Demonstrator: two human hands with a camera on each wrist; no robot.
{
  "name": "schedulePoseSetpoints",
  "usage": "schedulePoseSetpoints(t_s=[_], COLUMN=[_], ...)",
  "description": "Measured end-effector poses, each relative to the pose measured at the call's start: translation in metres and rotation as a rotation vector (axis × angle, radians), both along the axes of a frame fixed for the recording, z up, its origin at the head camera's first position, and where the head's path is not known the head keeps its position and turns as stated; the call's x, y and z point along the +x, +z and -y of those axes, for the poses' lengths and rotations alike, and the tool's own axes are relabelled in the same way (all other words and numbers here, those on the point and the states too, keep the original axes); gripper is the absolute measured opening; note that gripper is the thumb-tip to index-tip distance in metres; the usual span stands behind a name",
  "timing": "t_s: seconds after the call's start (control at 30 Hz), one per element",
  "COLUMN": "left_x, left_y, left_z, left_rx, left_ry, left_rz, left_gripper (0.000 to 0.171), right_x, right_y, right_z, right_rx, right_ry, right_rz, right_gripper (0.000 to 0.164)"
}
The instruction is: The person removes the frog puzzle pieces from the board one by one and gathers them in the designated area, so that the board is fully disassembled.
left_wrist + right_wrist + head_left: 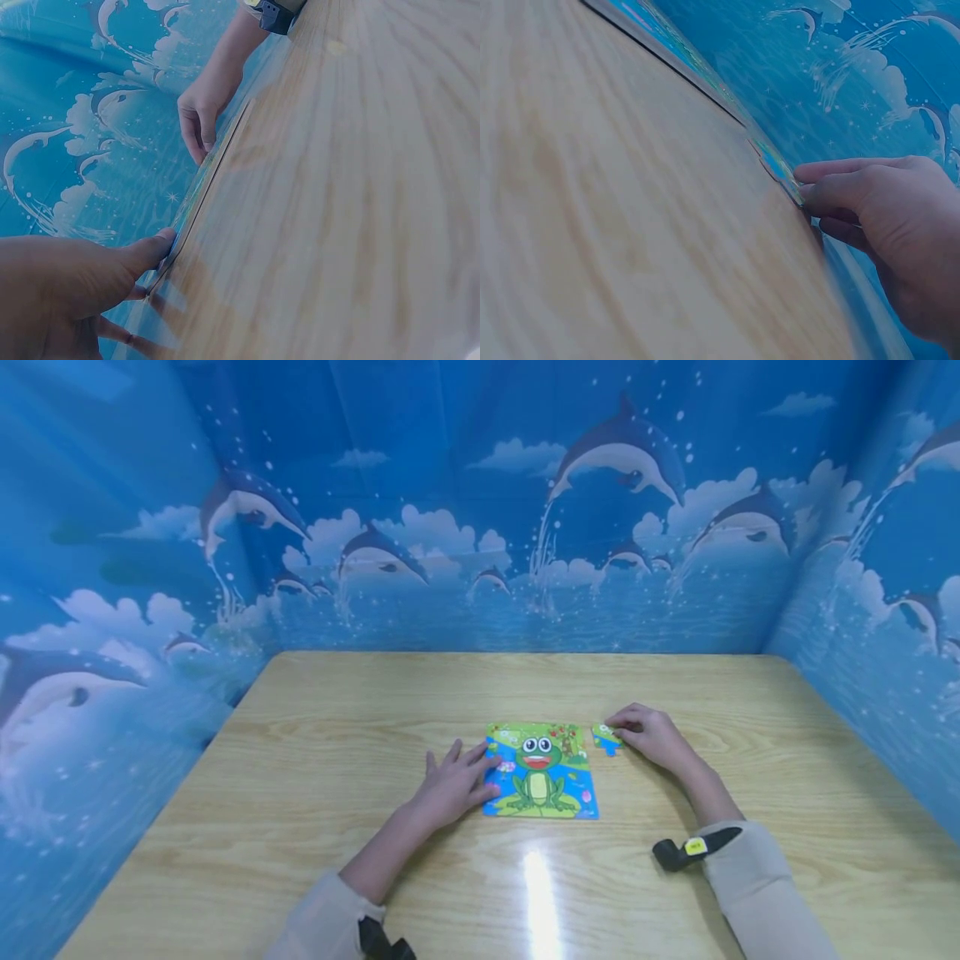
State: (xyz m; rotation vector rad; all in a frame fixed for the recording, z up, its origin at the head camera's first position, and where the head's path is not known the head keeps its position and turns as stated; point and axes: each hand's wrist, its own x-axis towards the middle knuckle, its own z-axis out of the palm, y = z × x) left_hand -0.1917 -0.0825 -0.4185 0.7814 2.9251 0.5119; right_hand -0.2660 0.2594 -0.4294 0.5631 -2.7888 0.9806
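A flat square frog jigsaw puzzle [537, 777] lies on the wooden table, green at the top and blue around the frog. My left hand [453, 783] rests at its left edge with fingers spread and fairly straight, fingertips touching the border. Just right of the puzzle, a small blue and green puzzle piece [604, 740] sits apart from it, separated by a narrow gap. My right hand [651, 739] pinches that piece at its right side between thumb and fingers. In the right wrist view, the piece [774, 166] appears nearly edge-on, low at the tabletop.
The pale wood table [360, 718] extends on all sides of the puzzle. Blue curtains with dolphins [450, 527] stand behind it and along both sides. A bright light reflection [542, 893] shows on the table's front part. Dark straps [693, 847] sit on both wrists.
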Motion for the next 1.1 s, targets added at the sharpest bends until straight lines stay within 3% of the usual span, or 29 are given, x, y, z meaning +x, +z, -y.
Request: schedulePoseSetpoints(t_s=[1.1], left_x=[-0.0005], left_y=[-0.0015], left_z=[-0.0002], left_rx=[0.015], left_ry=[0.002], left_rz=[0.013], left_gripper=[0.053], right_x=[0.0003], right_y=[-0.0090], right_z=[-0.0036], right_rx=[-0.106], right_ry=[-0.039], right_rz=[0.092], right_gripper=[0.021])
